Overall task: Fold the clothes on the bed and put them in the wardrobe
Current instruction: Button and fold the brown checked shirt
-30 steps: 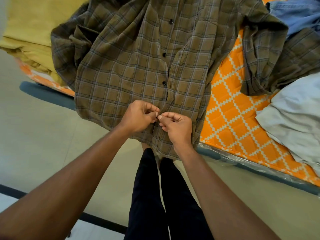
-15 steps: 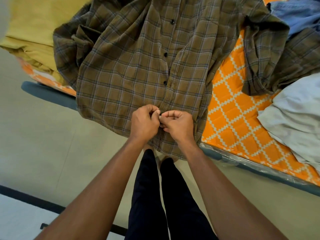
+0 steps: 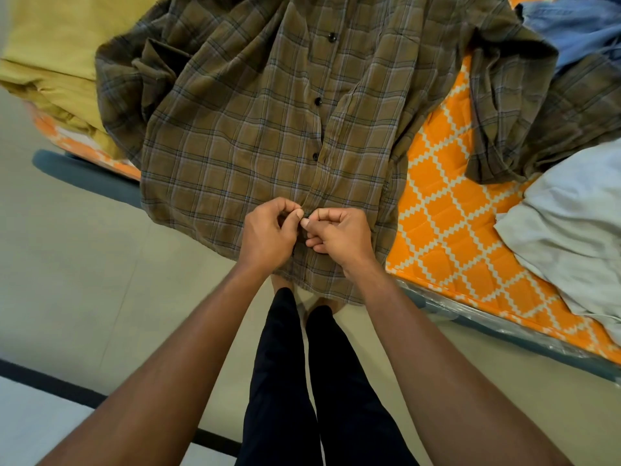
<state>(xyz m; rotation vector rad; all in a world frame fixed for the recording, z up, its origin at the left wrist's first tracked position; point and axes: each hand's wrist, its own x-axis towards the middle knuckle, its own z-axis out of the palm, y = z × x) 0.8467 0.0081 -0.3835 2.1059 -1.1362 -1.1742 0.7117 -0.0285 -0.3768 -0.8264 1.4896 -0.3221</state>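
Plaid shirt (image 3: 252, 146): collar end cut off at 12 o'clock, and one sleeve runs out of frame between 2 and 3 o'clock. Left hand (image 3: 268, 233) and right hand (image 3: 339, 237) pinch the front strip near the hem. Their curled fingers cover it, so whether a button lies between the thumbs cannot be told.

Yellow cloth (image 3: 57, 45) is cropped at 10 o'clock, blue garment (image 3: 571, 25) between 1 and 2 o'clock, pale garment (image 3: 571, 237) between 3 and 4 o'clock. The shirt hem covers most of the feet (image 3: 279, 283).
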